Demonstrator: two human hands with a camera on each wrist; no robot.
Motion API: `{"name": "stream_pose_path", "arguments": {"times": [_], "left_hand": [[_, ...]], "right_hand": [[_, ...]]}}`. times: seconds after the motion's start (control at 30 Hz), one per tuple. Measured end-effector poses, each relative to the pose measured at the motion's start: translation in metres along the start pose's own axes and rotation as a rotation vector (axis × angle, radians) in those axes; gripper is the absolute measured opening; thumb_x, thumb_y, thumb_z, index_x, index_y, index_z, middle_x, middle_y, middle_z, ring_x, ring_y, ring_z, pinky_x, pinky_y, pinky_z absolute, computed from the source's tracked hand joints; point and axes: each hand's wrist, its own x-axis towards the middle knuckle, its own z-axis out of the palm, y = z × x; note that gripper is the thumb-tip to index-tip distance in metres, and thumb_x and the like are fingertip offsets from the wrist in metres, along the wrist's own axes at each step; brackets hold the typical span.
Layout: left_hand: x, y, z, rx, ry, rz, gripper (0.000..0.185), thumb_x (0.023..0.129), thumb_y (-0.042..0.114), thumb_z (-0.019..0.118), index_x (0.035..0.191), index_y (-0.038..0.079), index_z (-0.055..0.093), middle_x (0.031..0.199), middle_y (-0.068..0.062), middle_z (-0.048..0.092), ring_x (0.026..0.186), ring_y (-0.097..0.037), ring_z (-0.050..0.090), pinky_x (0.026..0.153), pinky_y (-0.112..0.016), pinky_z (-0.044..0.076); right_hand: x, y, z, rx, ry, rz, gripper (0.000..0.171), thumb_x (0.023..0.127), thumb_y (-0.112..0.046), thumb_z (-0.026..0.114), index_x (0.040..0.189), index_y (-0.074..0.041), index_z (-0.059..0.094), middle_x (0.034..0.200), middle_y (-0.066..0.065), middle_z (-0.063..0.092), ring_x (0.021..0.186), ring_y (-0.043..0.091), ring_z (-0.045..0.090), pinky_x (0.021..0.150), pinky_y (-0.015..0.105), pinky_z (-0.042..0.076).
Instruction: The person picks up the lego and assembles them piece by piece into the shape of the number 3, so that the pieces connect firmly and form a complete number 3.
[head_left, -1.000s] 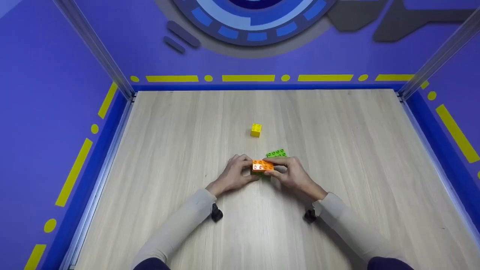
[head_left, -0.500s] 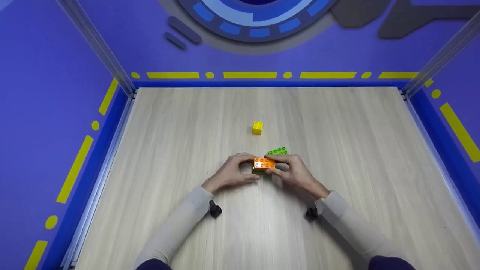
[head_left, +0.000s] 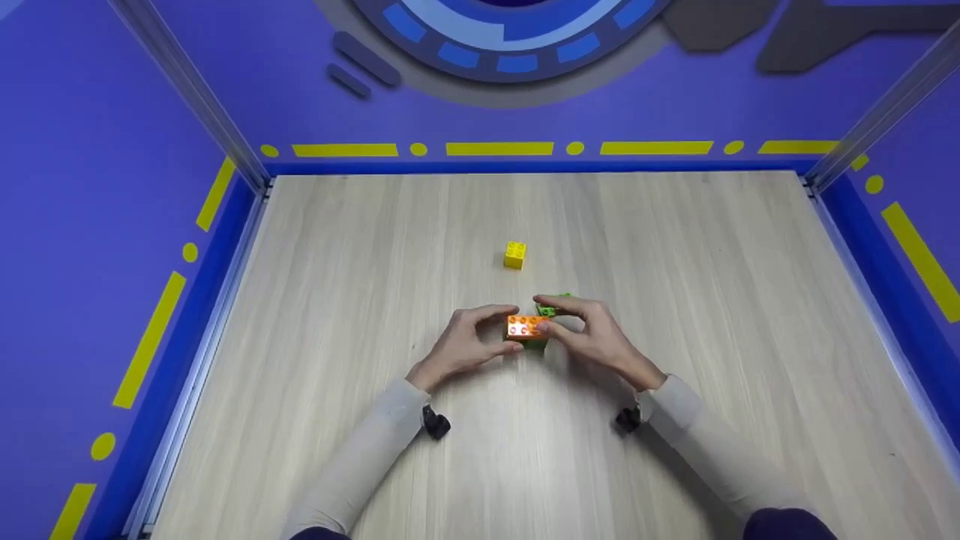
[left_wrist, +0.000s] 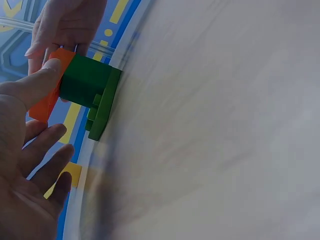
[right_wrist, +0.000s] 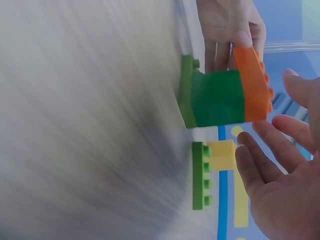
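Note:
An orange toy building brick [head_left: 519, 324] sits on top of a dark green brick [right_wrist: 217, 97], which stands on a flat light green brick [right_wrist: 186, 92]. Round the left end of this stack is my left hand [head_left: 461, 345], thumb and fingers spread on either side, its thumb overlapping the orange brick in the left wrist view. At the other end my right hand [head_left: 604, 341] has spread fingers; its thumb overlaps the orange brick's top in the head view. The right fingertips [right_wrist: 260, 125] are right at the orange brick's edge.
A second flat green brick [right_wrist: 198, 175] lies behind the stack, partly covered by the right fingers in the head view. Farther back on the wooden table [head_left: 360, 247] stands a yellow brick [head_left: 514, 255]. Blue panels [head_left: 480, 120] bound the table's back and sides.
My right fingers have spread apart: the index finger has moved away from the orange brick, over the flat green one. My left hand has stayed nearly in place, its thumb slightly nearer the stack.

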Motion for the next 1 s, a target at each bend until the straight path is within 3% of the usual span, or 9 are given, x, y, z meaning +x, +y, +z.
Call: {"name": "stream_pose_path", "arguments": {"times": [0.17, 0.43, 0.67, 1.0], "left_hand": [[0.0, 0.001, 0.002, -0.012, 0.015, 0.021, 0.06, 0.09, 0.028, 0.089, 0.141, 0.006, 0.069, 0.141, -0.004, 0.072, 0.135, -0.02, 0.066, 0.118, -0.036, 0.049], [0.001, 0.002, 0.004, -0.041, 0.015, 0.012, 0.056, 0.09, 0.026, 0.089, 0.14, 0.009, 0.07, 0.14, -0.003, 0.073, 0.131, -0.017, 0.068, 0.116, -0.033, 0.051], [0.001, 0.002, -0.001, -0.025, 0.009, 0.023, 0.062, 0.089, 0.029, 0.09, 0.143, 0.005, 0.068, 0.142, -0.004, 0.071, 0.136, -0.017, 0.064, 0.119, -0.034, 0.047], [0.006, 0.004, -0.017, 0.003, 0.015, 0.01, 0.073, 0.086, 0.036, 0.092, 0.147, 0.007, 0.064, 0.147, 0.002, 0.067, 0.141, -0.018, 0.059, 0.122, -0.039, 0.045]], "right_hand": [[0.007, -0.002, -0.008, -0.04, 0.029, 0.04, 0.045, 0.104, -0.03, 0.073, 0.144, -0.011, 0.068, 0.143, 0.007, 0.07, 0.131, 0.037, 0.066, 0.11, 0.062, 0.051], [0.009, -0.003, -0.015, -0.049, 0.017, 0.026, 0.045, 0.102, -0.028, 0.075, 0.143, -0.01, 0.069, 0.142, 0.005, 0.071, 0.135, 0.032, 0.065, 0.116, 0.062, 0.047], [0.002, 0.001, -0.004, -0.023, -0.035, 0.021, 0.055, 0.095, -0.034, 0.084, 0.14, -0.007, 0.07, 0.14, 0.01, 0.072, 0.126, 0.035, 0.069, 0.115, 0.064, 0.047], [-0.002, 0.011, 0.007, -0.001, -0.035, 0.005, 0.051, 0.092, -0.026, 0.087, 0.137, -0.008, 0.073, 0.136, 0.007, 0.074, 0.127, 0.028, 0.07, 0.111, 0.052, 0.055]]}}
